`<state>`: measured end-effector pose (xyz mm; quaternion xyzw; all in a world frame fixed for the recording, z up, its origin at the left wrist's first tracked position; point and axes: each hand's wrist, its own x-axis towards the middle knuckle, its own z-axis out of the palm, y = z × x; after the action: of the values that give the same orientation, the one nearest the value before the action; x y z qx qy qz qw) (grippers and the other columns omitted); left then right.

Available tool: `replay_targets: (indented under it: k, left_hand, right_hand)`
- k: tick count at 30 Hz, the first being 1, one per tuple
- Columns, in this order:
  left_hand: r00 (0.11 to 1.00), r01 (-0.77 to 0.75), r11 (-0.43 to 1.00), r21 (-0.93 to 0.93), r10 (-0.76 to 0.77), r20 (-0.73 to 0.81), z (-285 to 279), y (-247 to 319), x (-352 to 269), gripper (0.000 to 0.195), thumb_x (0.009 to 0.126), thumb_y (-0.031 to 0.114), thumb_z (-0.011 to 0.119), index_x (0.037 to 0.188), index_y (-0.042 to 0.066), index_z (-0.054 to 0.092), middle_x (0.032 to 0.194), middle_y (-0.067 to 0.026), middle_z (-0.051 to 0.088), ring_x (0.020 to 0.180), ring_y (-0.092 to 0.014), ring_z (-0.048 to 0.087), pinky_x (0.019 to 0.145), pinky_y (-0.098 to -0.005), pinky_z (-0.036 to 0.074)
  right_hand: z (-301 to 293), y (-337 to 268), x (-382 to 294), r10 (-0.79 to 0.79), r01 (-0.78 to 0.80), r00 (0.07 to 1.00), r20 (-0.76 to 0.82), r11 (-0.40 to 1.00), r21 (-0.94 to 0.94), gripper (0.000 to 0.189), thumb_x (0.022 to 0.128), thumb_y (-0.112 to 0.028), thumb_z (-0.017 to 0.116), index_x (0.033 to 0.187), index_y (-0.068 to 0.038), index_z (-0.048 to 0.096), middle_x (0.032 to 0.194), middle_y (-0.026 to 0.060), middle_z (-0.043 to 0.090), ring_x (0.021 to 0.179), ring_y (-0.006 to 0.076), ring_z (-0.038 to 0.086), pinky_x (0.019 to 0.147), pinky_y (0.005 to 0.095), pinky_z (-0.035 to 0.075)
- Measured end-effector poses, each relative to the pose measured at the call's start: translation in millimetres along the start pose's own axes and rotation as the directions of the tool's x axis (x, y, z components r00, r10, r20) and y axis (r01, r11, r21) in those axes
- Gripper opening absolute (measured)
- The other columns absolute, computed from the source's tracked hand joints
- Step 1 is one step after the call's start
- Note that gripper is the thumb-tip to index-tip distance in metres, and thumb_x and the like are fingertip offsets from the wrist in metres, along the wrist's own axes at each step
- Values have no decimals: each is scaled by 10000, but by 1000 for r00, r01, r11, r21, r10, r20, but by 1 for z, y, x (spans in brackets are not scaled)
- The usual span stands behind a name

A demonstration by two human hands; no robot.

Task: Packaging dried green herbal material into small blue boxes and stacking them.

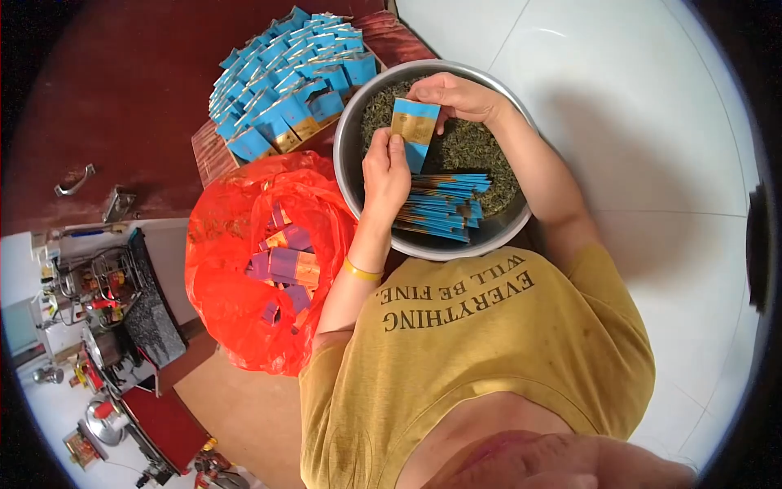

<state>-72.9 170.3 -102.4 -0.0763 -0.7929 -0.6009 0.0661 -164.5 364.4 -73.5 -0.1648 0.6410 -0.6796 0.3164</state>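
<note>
Both hands hold one small blue and gold packet (pixel 415 125) over a round metal basin (pixel 347 183). My left hand (pixel 388 171), with a yellow band at its wrist, grips the packet's lower left edge between thumb and fingers. At the packet's upper right edge is my right hand (pixel 458 98), its fingers partly hidden behind the packet. Dried green leaves, like loose tea (pixel 479 153), lie in the basin. A stack of flat blue packets (pixel 437 211) rests on them on the side near my body.
Many upright blue and gold packets (pixel 287 79) stand in rows on a board beside the basin. A red plastic bag (pixel 220 269) holds purple and orange packets (pixel 293 263). A dark red cabinet (pixel 110 91) is at the left, and a cluttered counter (pixel 153 318) is below it.
</note>
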Motion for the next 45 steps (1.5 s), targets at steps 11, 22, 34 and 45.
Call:
replay_targets:
  k: [11, 22, 34, 45]
  left_hand:
    - [998, 60, 992, -115, -56, 36, -4, -9, 2, 191, 983, 146, 452, 979, -10, 562, 769, -100, 589, 719, -148, 535, 673, -310, 448]
    - [988, 150, 986, -70, -146, 58, -7, -12, 2, 205, 945, 136, 507, 1012, -27, 611, 804, -120, 634, 758, -154, 583, 716, -299, 468]
    - [975, -210, 899, -385, 162, -154, -3, 2, -1, 852, 818, 233, 741, 1446, -20, 222, 1341, -178, 451, 1198, -268, 492, 951, -376, 454]
    - [947, -227, 974, 25, 227, -228, -10, -1, -2, 665, 755, 213, 788, 1271, -50, 459, 1151, -162, 587, 1093, -269, 561, 935, -360, 443]
  right_hand:
    - [-3, 7, 2, 13, -31, 991, 131, 990, 138, 419, 910, -383, 616, 1068, 5, 608, 868, 64, 666, 691, 120, 665, 510, 237, 568]
    - [8, -5, 1, -13, 9, 1000, -22, 985, -170, 331, 897, -302, 616, 1121, -57, 618, 898, 16, 665, 756, 83, 640, 557, 215, 545]
    - [6, 20, 22, 2, 58, 968, -251, 971, 231, 254, 913, -307, 608, 1086, -120, 609, 955, -3, 641, 818, 111, 627, 599, 266, 521]
    - [43, 11, 16, 183, -171, 983, 17, 946, -274, 347, 947, -387, 547, 1115, -88, 601, 819, 0, 639, 594, 96, 617, 459, 203, 468]
